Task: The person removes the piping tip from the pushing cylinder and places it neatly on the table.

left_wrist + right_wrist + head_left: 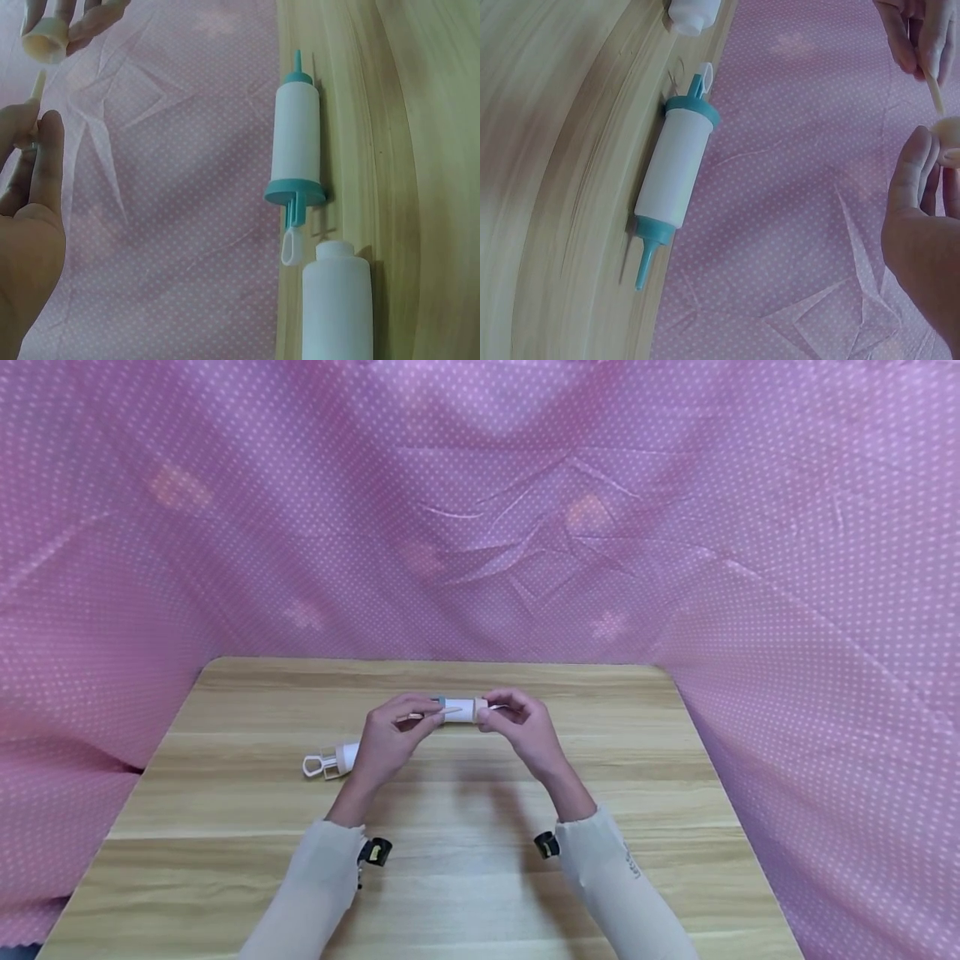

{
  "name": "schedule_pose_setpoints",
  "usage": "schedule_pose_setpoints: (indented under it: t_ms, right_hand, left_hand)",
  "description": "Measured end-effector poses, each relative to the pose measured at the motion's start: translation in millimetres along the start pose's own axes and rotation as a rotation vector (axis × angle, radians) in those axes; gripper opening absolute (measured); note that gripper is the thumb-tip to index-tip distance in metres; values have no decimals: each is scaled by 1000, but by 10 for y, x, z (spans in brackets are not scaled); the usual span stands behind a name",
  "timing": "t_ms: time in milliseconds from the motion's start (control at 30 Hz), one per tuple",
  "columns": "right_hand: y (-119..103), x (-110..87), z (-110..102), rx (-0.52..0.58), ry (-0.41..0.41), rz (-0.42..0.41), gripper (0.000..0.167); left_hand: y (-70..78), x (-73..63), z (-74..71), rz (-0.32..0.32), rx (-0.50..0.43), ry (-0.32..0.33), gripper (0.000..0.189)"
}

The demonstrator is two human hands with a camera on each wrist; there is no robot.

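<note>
My left hand (393, 731) pinches a slim, tapered cream nozzle (37, 86) between thumb and fingers. Facing it, my right hand (528, 727) holds a small cup-shaped cream cap (46, 41) by its rim. The nozzle's tip points at the cap's open side with a small gap between them in the left wrist view. Behind the hands lies a decorating syringe with a white barrel (671, 169) and teal ends, its thin teal nozzle (643, 266) at one end and a looped plunger handle at the other. In the head view my hands hide both its ends.
By my left wrist lies a second white barrel (337, 307), with a cream looped plunger (326, 764) at its outer end. Everything rests on a wood-grain table (457, 902). A pink dotted cloth (465, 527) hangs round its back and sides.
</note>
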State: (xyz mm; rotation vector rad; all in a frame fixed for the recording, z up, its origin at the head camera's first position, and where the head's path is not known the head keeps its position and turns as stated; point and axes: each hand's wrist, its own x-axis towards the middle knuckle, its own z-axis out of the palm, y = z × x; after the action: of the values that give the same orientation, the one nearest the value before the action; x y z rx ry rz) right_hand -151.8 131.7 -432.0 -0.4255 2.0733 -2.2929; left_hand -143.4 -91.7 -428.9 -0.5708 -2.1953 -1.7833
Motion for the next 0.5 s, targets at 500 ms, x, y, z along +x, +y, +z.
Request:
schedule_pose_setpoints:
  t_ms: [500]
  right_hand:
    - [108, -26, -173, -43, 96, 9, 28]
  left_hand:
    - [21, -82, -144, -35, 2, 62, 14]
